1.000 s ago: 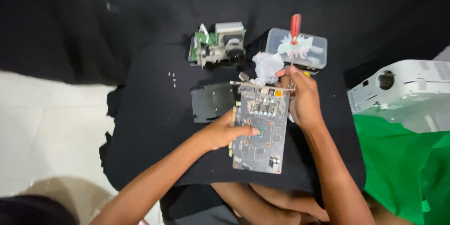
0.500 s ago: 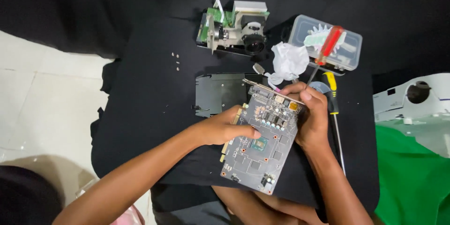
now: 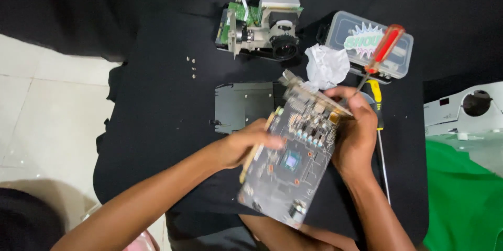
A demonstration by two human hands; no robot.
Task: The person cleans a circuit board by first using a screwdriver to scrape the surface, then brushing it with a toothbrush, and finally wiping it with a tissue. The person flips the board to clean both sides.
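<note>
A dark circuit board (image 3: 293, 162) with a square chip in its middle is lifted and tilted above the black cloth (image 3: 157, 120). My left hand (image 3: 243, 143) grips its left edge. My right hand (image 3: 356, 130) holds its upper right corner, near the metal bracket. Behind the board a flat dark grey metal plate (image 3: 243, 105) lies on the cloth.
A dismantled lens-and-board assembly (image 3: 262, 28) sits at the back. A clear plastic box (image 3: 367, 41) carries a red-handled screwdriver (image 3: 385, 49); a yellow-handled screwdriver (image 3: 378, 120) and crumpled white tissue (image 3: 326, 65) lie nearby. Small screws (image 3: 193, 68) rest left. A white device housing (image 3: 463, 109) and green cloth (image 3: 463, 193) lie at the right.
Both hands have raised the circuit board and tilted it more steeply. The view has shifted, so the objects at the back appear lower and larger.
</note>
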